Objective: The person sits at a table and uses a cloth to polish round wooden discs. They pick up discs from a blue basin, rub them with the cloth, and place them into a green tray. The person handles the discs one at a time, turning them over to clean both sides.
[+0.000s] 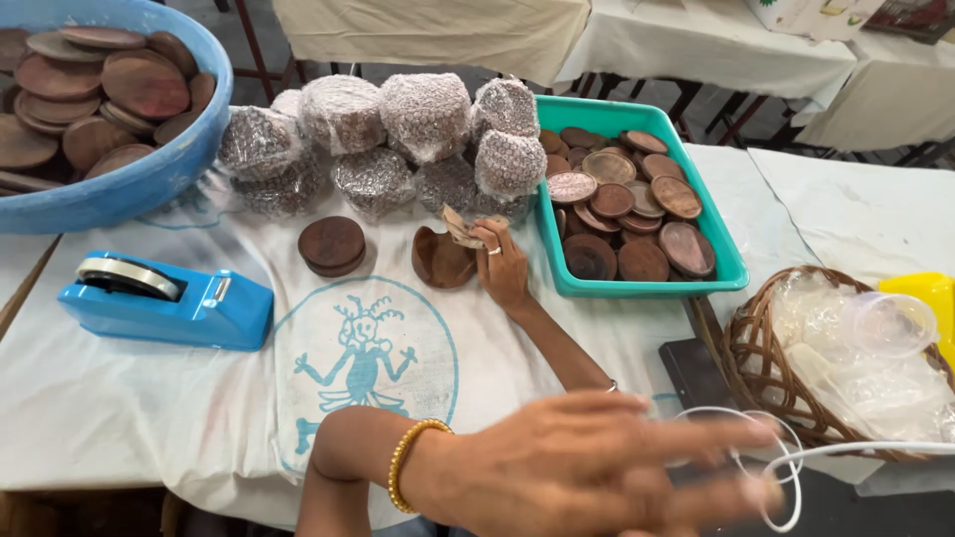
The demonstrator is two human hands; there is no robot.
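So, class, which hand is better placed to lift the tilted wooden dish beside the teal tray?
Probably the right hand: it is beside the wooden dish, though gripping a tan scrap. The left hand hovers open, much nearer the body.

Bright, soft daylight, w/ faint shadows only. Near hand (587, 467) is blurry. Wrapped stacks (398, 139) shine a bit. Bowl (149, 179) bends at the pic's edge.

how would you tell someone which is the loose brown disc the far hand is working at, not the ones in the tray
Start at the teal tray of brown discs on the white cloth. Just left of it a hand pinches a scrap of paper; the disc leans beside those fingers. It is tilted and bare, unlike the flat stack further left and the bubble-wrapped bundles behind.
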